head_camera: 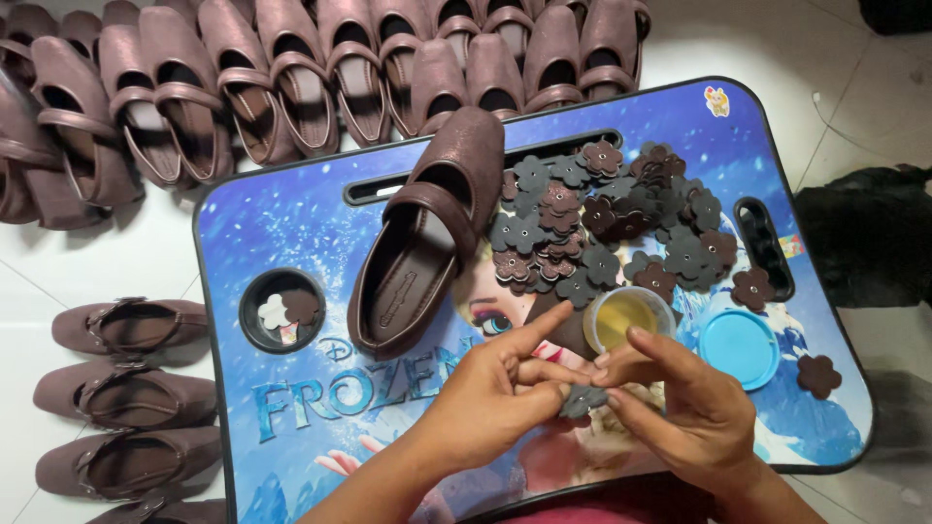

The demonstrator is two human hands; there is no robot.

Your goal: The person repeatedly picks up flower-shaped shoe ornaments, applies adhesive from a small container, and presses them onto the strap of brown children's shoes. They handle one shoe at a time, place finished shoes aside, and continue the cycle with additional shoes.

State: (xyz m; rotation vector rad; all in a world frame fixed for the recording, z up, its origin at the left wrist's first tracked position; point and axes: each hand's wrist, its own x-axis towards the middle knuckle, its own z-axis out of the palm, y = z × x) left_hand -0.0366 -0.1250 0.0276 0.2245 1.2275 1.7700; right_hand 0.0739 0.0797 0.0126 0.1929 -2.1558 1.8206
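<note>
**One flower in your fingers, one bare shoe on the tray**

Your left hand and right hand meet over the near edge of the blue picture-printed lap tray, both pinched on a single dark flower cutout; the left forefinger is stretched out above it, the other fingers curled in. The cutout lies roughly flat between your fingertips, so it has no long axis to speak of, and which face is up cannot be told.

Just beyond your hands stands a small open cup of yellowish liquid, its blue lid lying beside it.

The brown strap shoe lies on the tray with its long axis running diagonally: the toe points away from you and to the right, the heel toward you and to the left. Its toe looks bare, so I judge this shoe not yet decorated.

A large pile of flower cutouts waits beyond the cup, and rows of like shoes line the floor past the tray, with more shoes at your left, so much appears left to do
</note>
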